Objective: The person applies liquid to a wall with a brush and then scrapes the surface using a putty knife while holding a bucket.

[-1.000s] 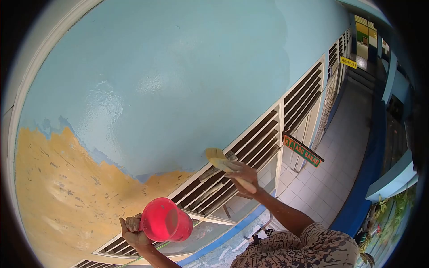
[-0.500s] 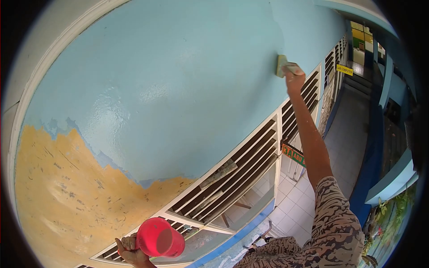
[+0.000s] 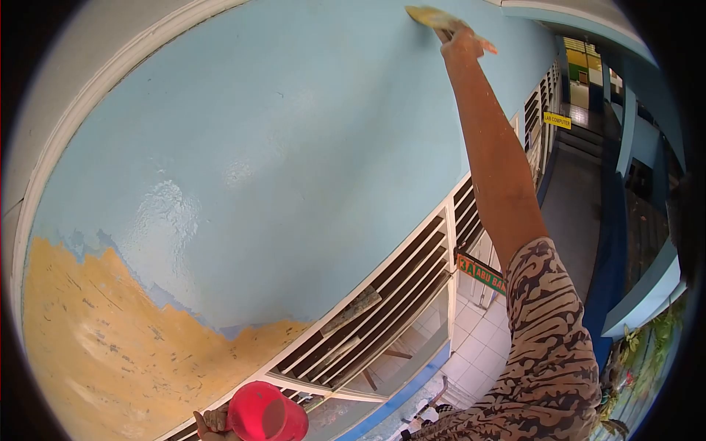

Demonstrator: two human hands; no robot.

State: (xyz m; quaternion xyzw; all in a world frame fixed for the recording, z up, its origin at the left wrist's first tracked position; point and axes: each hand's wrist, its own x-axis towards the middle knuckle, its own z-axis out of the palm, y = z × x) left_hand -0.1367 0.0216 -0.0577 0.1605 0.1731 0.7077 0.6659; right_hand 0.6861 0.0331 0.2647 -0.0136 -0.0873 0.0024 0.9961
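The right hand (image 3: 462,42), clamped on a brush (image 3: 432,16), reaches high against a blue wall (image 3: 294,147); the left (image 3: 213,425) grips a red bucket (image 3: 266,413).

Single view here, riding on the head of the person in the patterned brown shirt (image 3: 548,316), looking forward and steeply down, within arm's reach of the glossy light-blue painted wall (image 3: 294,162); right of it, the white-tiled walkway floor (image 3: 471,323) recedes.
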